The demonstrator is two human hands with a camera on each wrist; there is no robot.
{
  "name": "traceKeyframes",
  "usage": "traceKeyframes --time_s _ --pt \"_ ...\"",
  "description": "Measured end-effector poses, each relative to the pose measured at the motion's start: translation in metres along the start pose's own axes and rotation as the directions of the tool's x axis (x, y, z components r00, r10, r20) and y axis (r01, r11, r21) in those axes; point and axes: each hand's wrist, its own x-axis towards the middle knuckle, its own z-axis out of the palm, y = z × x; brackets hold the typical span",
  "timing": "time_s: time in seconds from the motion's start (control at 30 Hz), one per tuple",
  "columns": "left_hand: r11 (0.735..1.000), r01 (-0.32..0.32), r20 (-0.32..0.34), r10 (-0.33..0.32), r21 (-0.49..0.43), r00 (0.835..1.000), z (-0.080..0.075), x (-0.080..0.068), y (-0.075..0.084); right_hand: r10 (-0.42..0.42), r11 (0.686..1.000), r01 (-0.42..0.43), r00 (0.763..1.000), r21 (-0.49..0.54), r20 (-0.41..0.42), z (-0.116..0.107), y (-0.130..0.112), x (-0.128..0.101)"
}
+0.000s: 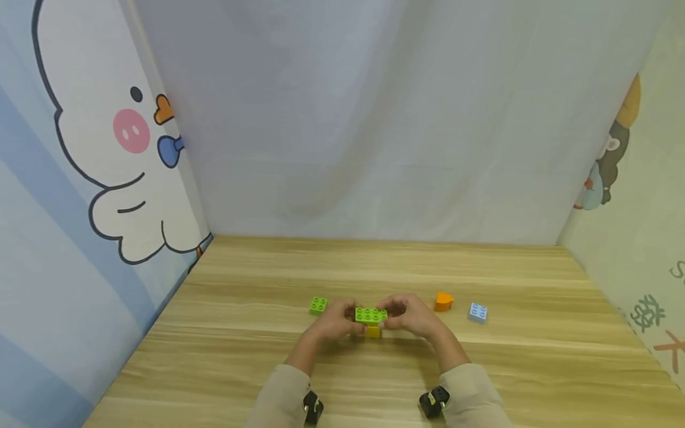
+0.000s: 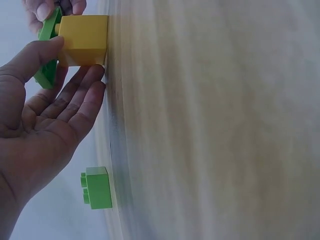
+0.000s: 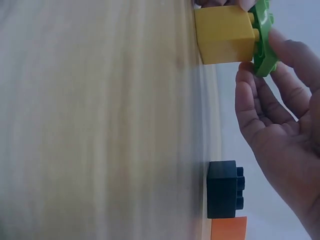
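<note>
A long bright-green eight-stud brick point(image 1: 370, 315) sits over a yellow toy building brick point(image 1: 373, 331). The green piece tilts, and yellow studs point(image 3: 256, 35) show in the gap under it. My right hand point(image 1: 409, 315) pinches the right end of the green piece, thumb on its studded top. From the left side, my left hand point(image 1: 337, 318) holds the yellow brick point(image 2: 85, 40), its thumb on the upper edge beside the green piece and its other fingers by the left face. The yellow brick's base stands on the wooden table point(image 1: 241, 345).
A small green four-stud brick point(image 1: 318, 305) stands left of my left hand. To the right are an orange piece point(image 1: 443, 301) and a light-blue brick point(image 1: 478, 313). A dark studded brick point(image 3: 222, 190) shows in the right wrist view, hidden in the head view. A curtain point(image 1: 374, 131) hangs behind.
</note>
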Motion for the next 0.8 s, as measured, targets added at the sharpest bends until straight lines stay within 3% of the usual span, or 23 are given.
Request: traceKeyframes --time_s 0.27,0.8 --pt "1.000 -0.008 0.009 0.008 0.004 1.000 -0.0010 0.0011 -0.0005 -0.057 0.998 0.059 0.998 -0.038 0.034 -0.0002 -0.0016 0.0018" --pt "0.998 0.014 -0.023 -0.013 0.054 1.000 0.0011 0.0022 0.0019 -0.017 0.998 0.019 0.999 -0.061 0.040 -0.0001 -0.0048 0.0014"
